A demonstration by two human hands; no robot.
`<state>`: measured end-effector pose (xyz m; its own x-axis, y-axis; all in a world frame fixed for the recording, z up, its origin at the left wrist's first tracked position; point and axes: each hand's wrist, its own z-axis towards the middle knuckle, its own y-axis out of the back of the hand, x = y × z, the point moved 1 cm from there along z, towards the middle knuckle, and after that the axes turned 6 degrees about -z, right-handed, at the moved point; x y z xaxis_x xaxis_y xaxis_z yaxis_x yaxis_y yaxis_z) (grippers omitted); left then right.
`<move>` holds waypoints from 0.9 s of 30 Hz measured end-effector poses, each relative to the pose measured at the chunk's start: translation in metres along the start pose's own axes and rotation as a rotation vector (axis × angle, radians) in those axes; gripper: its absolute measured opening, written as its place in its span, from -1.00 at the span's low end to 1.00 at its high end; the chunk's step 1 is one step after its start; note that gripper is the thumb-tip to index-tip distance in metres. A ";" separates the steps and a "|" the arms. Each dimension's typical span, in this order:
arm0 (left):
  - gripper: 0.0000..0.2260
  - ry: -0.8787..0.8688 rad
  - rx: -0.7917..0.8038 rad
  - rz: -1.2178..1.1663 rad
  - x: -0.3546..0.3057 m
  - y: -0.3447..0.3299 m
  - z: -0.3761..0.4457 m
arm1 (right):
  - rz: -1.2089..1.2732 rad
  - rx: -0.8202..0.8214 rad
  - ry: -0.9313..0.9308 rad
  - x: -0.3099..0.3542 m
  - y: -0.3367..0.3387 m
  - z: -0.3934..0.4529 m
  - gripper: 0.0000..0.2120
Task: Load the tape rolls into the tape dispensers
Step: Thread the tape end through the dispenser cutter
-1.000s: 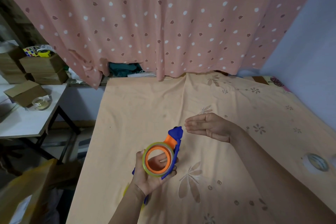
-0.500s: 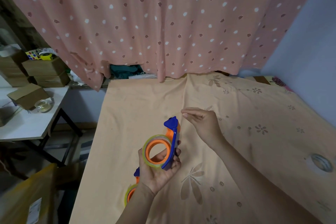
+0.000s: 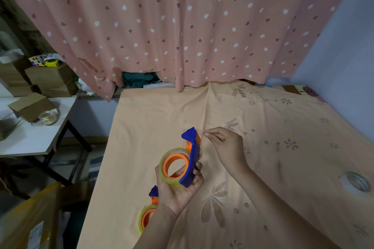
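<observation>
My left hand (image 3: 179, 187) grips a blue and orange tape dispenser (image 3: 192, 159) upright above the bed, with a clear yellowish tape roll (image 3: 172, 164) seated on its orange hub. My right hand (image 3: 226, 147) is just right of the dispenser's blue tip, thumb and forefinger pinched together; whether they hold the tape's end I cannot tell. A second blue and orange dispenser (image 3: 150, 210) with a tape roll on it lies on the sheet below my left wrist, partly hidden. A loose clear tape roll (image 3: 357, 183) lies at the right.
The bed's orange flowered sheet (image 3: 263, 127) fills the middle. A dotted pink curtain (image 3: 182, 26) hangs behind. On the left stands a white table (image 3: 30, 139) with cardboard boxes (image 3: 30, 107) and a glass jar (image 3: 48, 118). A yellow box (image 3: 26, 218) is at lower left.
My right hand went from flat and open to a pinch beside the dispenser's tip. My left hand raised the dispenser, uncovering the second dispenser on the sheet below.
</observation>
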<state>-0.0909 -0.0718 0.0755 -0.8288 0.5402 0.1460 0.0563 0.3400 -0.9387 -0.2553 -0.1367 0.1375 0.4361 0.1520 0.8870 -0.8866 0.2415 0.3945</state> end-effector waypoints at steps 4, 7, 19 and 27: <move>-0.14 -0.007 -0.015 -0.020 0.000 0.003 -0.001 | 0.017 -0.006 -0.046 -0.006 -0.002 -0.004 -0.89; -0.14 -0.014 -0.025 -0.031 0.001 0.005 0.000 | -0.048 -0.026 -0.034 -0.007 -0.003 -0.008 -0.89; -0.22 -0.040 -0.079 0.032 0.008 0.012 0.012 | 0.146 -0.073 -0.242 -0.028 -0.029 -0.039 -0.79; -0.28 -0.115 -0.251 0.193 0.009 0.031 0.020 | 0.040 -0.189 -0.376 -0.044 -0.035 -0.051 -0.86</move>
<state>-0.1075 -0.0719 0.0411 -0.8461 0.5275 -0.0761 0.3414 0.4268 -0.8374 -0.2359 -0.1031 0.0723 0.2841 -0.1874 0.9403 -0.8426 0.4191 0.3381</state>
